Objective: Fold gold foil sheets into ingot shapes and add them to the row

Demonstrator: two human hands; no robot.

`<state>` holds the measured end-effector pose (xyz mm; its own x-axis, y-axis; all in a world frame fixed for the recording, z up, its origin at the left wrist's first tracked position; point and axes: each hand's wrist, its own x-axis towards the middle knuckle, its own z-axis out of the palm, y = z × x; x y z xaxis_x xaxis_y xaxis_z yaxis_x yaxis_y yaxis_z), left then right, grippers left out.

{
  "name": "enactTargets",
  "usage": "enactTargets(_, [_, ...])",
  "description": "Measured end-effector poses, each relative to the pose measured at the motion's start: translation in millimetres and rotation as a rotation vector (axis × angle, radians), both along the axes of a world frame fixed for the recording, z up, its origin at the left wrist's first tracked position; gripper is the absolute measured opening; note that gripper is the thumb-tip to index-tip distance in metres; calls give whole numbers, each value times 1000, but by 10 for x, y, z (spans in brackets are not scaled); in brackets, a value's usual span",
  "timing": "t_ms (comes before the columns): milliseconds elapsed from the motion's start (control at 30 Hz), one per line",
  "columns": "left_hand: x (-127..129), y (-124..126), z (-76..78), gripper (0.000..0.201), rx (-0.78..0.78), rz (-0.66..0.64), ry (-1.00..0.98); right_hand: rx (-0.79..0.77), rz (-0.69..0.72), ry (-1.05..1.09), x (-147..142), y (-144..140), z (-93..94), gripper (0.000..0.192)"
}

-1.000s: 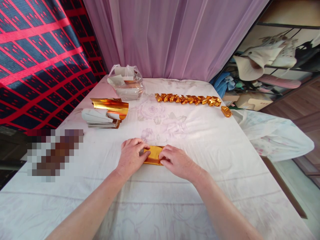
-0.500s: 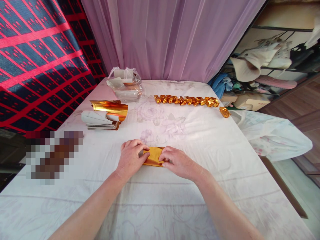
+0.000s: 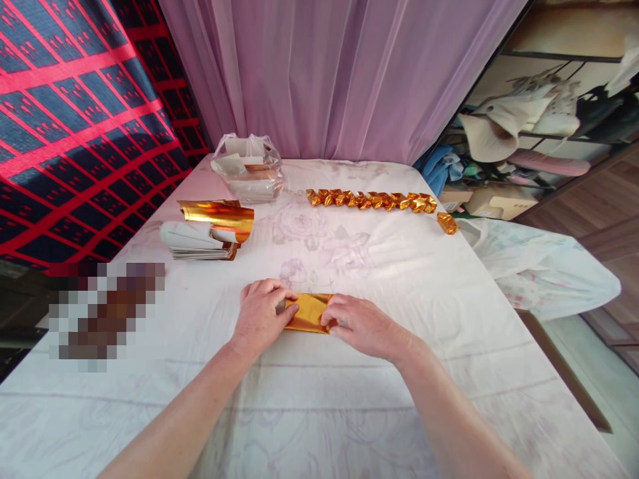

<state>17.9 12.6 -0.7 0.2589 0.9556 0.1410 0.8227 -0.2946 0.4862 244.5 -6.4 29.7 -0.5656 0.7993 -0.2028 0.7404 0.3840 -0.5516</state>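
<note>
Gold foil strip [image 3: 310, 313] on the middle of the bench [image 3: 319, 392].
The left hand [image 3: 263, 313] holds its left end, the right hand [image 3: 360, 322] pinches its right; uneven pressure could skew it, a hard tug might tear it. Folded gold pieces [image 3: 379, 201] lie far.
</note>
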Motion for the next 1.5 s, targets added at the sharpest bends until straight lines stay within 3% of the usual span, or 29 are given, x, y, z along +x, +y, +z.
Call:
enactTargets(600, [1,-2,19,9,-18,2,12,-73,42,80,74,11,70,35])
enactTargets(833, [0,0,12,10,-12,3,23,-12,19,117,58,6,23,20])
enactTargets(1067, [-13,3,5,11,-9,-12,27,98,-171,-34,-141,-37,-29,14])
enactTargets(1167, [-15,2,0,10,-4,-12,25,121,-219,-107,-227,-69,-18,20])
enactTargets(1500, [-13,7,-8,11,-3,-13,34,168,-233,-223,-322,-114,-27,30])
